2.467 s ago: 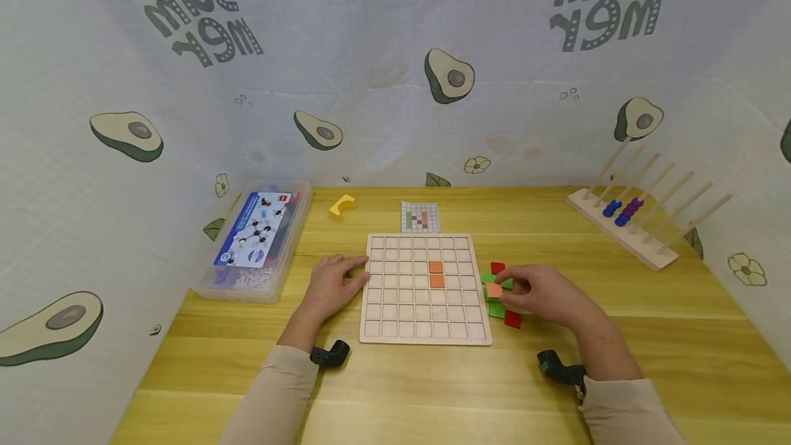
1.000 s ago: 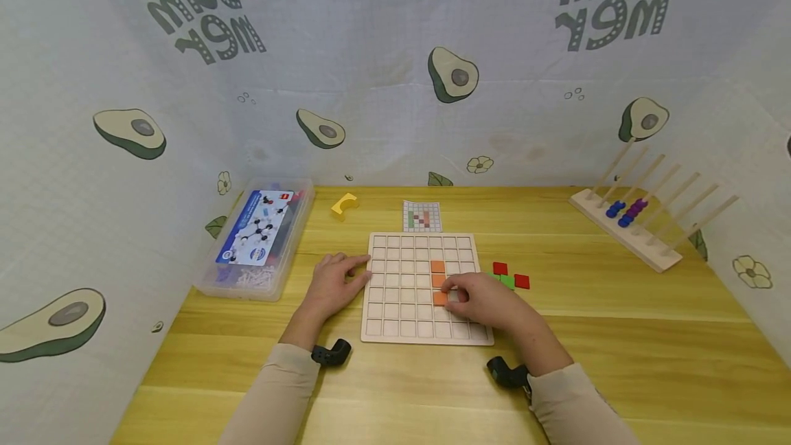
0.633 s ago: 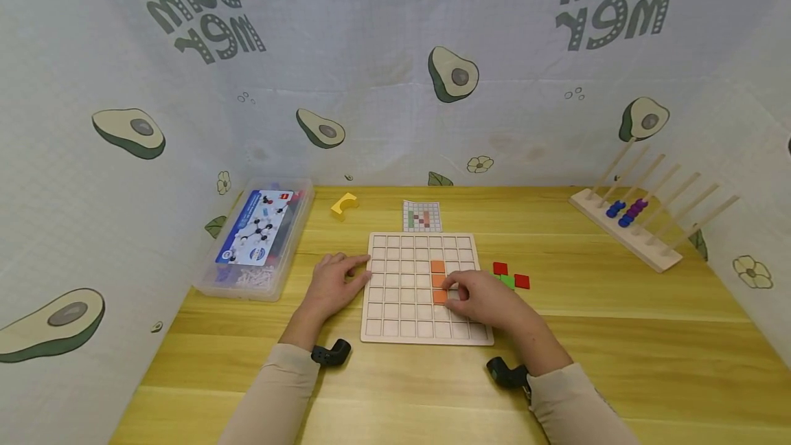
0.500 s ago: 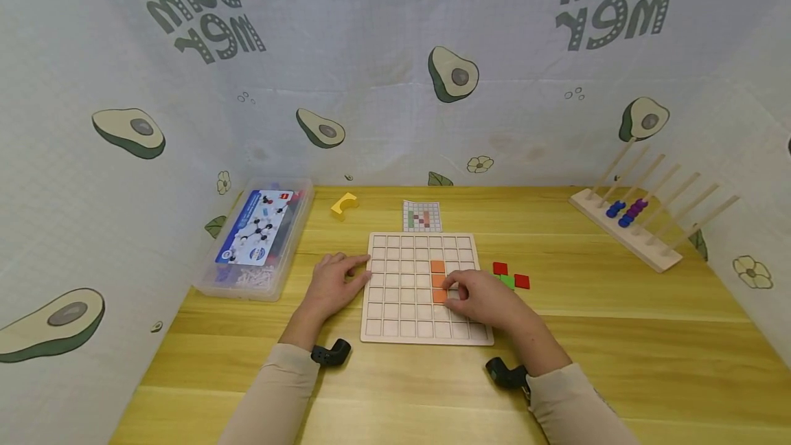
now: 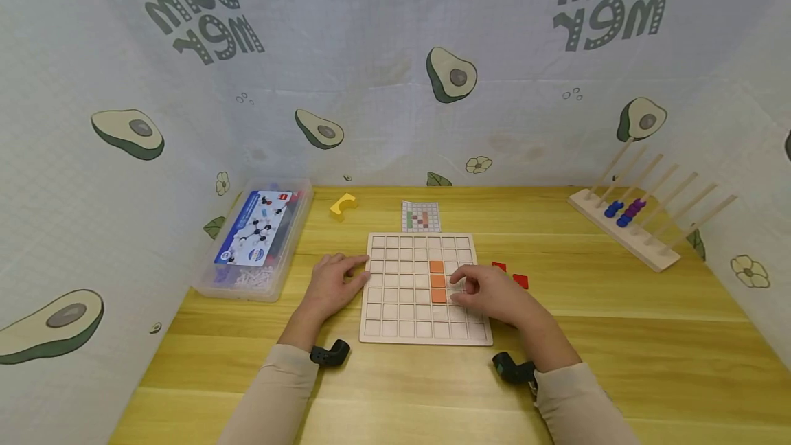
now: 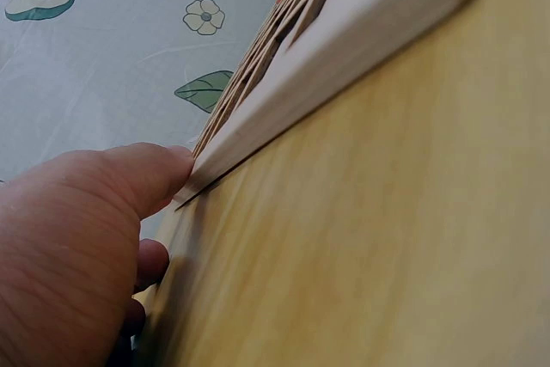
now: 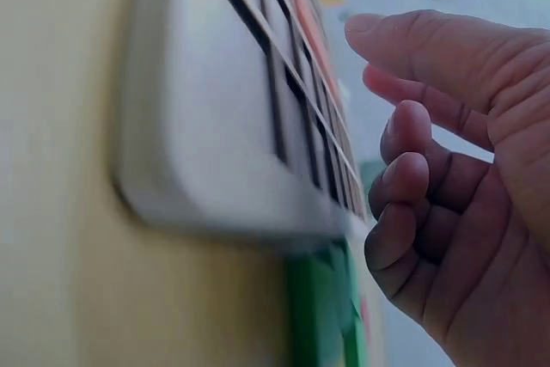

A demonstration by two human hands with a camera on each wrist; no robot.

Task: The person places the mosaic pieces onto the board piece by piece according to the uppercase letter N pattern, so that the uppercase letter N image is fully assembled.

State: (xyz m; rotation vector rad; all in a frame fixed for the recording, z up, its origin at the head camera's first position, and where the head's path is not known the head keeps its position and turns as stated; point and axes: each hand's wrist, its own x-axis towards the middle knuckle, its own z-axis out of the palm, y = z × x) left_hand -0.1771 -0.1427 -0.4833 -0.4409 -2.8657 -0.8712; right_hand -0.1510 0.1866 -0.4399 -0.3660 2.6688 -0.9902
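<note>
A pale wooden grid board (image 5: 402, 328) lies on the table, with three orange square tiles (image 5: 437, 281) in a column of its cells. At the board's left edge rests my left hand (image 5: 330, 283); in the left wrist view its thumb (image 6: 159, 174) touches the board's side. My right hand (image 5: 494, 292) hovers over the right part of the board, just right of the orange tiles. Nothing is between its thumb and index finger, which are apart; the other fingers are loosely curled. Red tiles (image 5: 521, 281) lie beyond it, and green tiles (image 7: 314, 307) show beside the board.
Behind the board lies a small printed grid card (image 5: 421, 216) with coloured squares. A yellow arch block (image 5: 343, 206) sits to its left. A clear plastic box (image 5: 256, 239) stands at the left, and a wooden peg rack (image 5: 624, 229) with blue and purple beads at the right.
My right hand has carried an orange tile from the pile to the cell below the other two, let it go and drawn back slightly right. My left hand has stayed at the board's edge.
</note>
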